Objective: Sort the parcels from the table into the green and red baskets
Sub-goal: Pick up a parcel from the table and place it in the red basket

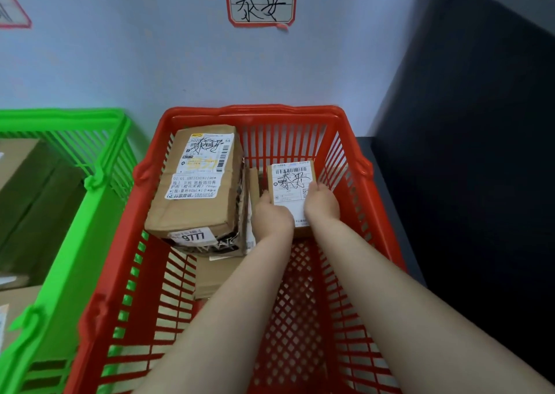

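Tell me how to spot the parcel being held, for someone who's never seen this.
Find the red basket below the handwritten wall sign. In its far right part, the left hand and right hand grip a small parcel by its sides. It is much smaller than the large parcel lying to its left.

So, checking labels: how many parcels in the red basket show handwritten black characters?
2: the large box on the left, stacked on other parcels, and the small box gripped by the left hand and right hand. Those underneath may hide marks.
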